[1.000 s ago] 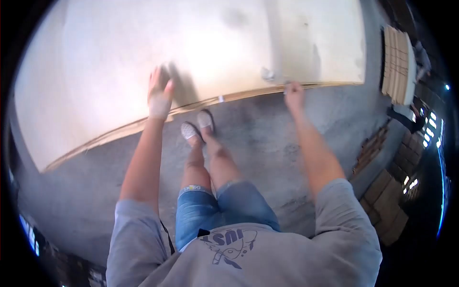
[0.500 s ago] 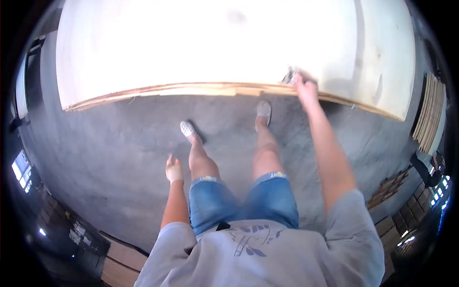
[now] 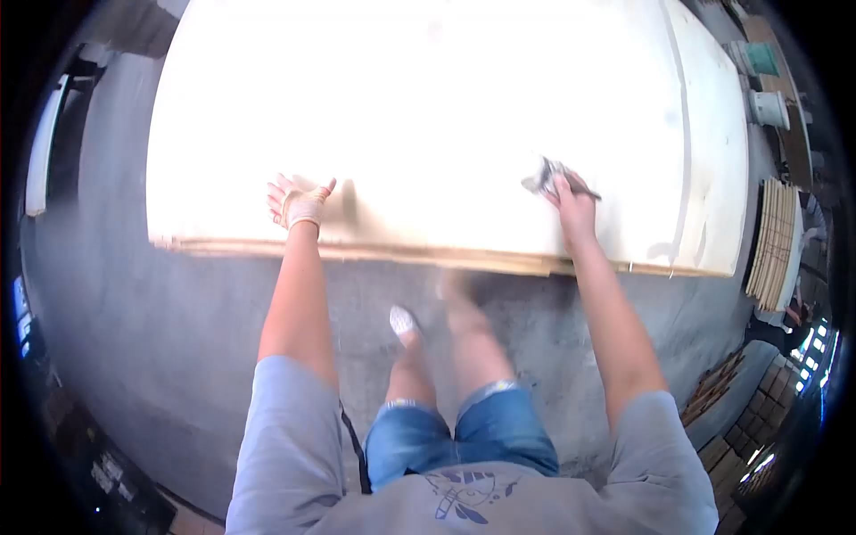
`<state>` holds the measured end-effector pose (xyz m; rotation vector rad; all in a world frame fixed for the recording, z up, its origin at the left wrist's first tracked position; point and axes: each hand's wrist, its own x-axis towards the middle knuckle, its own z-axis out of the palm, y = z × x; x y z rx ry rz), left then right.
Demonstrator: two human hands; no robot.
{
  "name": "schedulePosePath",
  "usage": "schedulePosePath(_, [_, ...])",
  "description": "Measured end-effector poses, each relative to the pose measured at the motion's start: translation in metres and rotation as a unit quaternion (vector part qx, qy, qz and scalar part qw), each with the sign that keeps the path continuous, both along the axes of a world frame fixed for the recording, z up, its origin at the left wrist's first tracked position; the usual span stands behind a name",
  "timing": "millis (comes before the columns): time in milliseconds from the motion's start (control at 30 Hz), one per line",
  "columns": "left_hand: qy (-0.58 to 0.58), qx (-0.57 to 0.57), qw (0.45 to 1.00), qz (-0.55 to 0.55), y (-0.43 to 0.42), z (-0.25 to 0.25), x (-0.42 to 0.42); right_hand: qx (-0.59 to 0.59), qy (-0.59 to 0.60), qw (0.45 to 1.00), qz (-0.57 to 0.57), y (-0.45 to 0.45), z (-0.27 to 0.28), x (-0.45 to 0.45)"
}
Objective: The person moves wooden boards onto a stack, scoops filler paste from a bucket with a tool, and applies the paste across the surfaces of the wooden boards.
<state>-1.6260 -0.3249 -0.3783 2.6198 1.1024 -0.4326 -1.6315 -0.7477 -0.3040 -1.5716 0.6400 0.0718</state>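
A stack of large pale sheets fills the upper part of the view, its layered edge facing me. My left hand, with a light wrap around the palm, is spread over the top sheet near the front edge at the left; its shadow falls just beside it. Toward the right, my right hand is closed around a small tool with a dark handle and a whitish, smeared head. That tool is over the top sheet, and its exact kind is too blurred to tell.
At the right is another stack of boards, with pale buckets above it. Wooden strips lie lower right. Someone in dark clothing is near that stack. Grey floor surrounds my feet.
My left hand has come up from beside my leg to the sheet, fingers spread. My right hand, still holding the tool, now sits farther in from the front edge. My feet have shifted.
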Motion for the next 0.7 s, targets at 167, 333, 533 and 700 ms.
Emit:
schedulePosePath(167, [0.044, -0.025, 0.998, 0.035, -0.002, -0.025, 0.041, 0.291, -0.03, 0.955, -0.041, 0.09, -0.025, 0.224])
schedulePosePath(333, [0.064, -0.055, 0.996, 0.036, 0.007, -0.02, 0.055, -0.151, -0.031, 0.981, 0.119, 0.148, -0.069, 0.402])
schedulePosePath(533, [0.051, -0.068, 0.996, 0.028, 0.002, -0.015, 0.06, -0.495, -0.097, 0.729, 0.463, 0.121, -0.055, 0.367])
schedulePosePath(700, [0.035, -0.057, 0.998, 0.011, -0.021, 0.0, 0.061, -0.416, -0.072, 0.775, 0.47, 0.12, -0.032, 0.137])
